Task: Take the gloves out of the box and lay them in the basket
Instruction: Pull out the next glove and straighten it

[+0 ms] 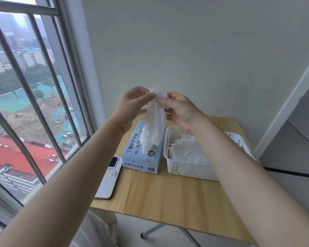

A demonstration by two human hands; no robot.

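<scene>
Two hands, left hand (132, 106) and right hand (181, 109), pinch one thin white glove's (154, 125) cuff, dangling it above the pale-blue cardboard box (143, 157). Beside it, touching or not unclear, the white perforated plastic basket (187, 169) holds more gloves (185, 148), near the wooden table's (177, 196) right edge.

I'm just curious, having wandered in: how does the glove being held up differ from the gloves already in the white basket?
The held glove hangs lengthwise in the air above the blue box, pinched at its top by the left hand and right hand. The gloves in the basket lie rumpled in a pile, touched by neither hand. The held one is single; the basket holds several. All are thin and white.
</scene>
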